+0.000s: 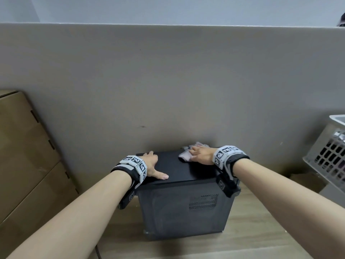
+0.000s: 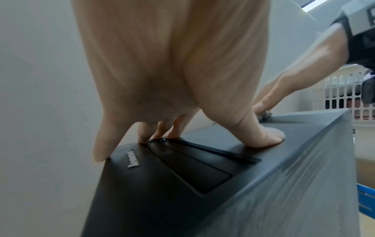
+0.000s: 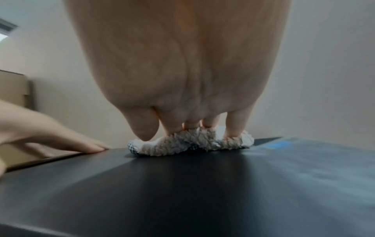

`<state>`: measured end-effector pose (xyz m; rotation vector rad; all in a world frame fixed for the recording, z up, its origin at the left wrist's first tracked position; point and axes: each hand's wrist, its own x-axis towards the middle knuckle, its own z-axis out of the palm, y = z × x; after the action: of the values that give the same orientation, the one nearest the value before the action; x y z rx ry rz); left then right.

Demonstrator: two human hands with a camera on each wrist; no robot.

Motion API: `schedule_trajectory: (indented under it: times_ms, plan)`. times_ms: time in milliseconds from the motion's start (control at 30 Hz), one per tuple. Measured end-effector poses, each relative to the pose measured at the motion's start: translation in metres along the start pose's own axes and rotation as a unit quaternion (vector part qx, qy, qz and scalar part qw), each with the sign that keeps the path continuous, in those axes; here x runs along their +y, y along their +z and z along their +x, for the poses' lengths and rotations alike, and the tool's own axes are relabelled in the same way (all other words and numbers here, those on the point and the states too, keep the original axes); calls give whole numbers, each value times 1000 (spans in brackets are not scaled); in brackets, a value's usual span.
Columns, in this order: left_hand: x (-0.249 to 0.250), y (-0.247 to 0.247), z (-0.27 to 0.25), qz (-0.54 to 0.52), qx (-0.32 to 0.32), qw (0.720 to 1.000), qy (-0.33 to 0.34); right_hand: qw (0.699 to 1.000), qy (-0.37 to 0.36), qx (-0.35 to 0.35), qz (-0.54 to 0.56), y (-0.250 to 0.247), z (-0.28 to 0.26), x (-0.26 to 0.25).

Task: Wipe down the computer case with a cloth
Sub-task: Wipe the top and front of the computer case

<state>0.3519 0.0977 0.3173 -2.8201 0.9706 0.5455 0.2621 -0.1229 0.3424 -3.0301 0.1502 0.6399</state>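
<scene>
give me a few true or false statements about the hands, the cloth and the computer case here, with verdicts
1. The right hand presses the cloth onto the top of the computer case. True.
2. The left hand holds a second cloth. False: it rests bare on the case top, fingers spread.
3. The cloth lies near the front edge of the top. False: it is at the far right corner, by the wall.
4. A cardboard box stands left of the case. True.
5. The case lies on its side. False: it stands upright.
</scene>
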Motion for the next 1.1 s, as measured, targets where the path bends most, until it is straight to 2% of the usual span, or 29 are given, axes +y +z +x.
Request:
schedule_trajectory:
  times_ms: [167, 467, 633, 867, 1000, 1100]
  plan:
    - [-1, -2, 2, 3, 0, 1000, 1, 996, 49, 2, 80, 6, -29, 41]
    - [0, 7, -5, -3, 12, 1000, 2, 992, 39, 21, 118, 20, -69, 33]
    - [-1, 9, -13, -3, 18, 1000, -7, 990, -2, 48, 133, 39, -98, 31]
    - [1, 9, -20, -32, 25, 999, -13, 978, -53, 162, 123, 62, -122, 36]
    - [10, 3, -26, -58, 22, 998, -10, 976, -69, 183, 96, 56, -116, 39]
    - [22, -5, -26, -67, 21, 997, 6, 967, -44, 194, 161, 55, -112, 45]
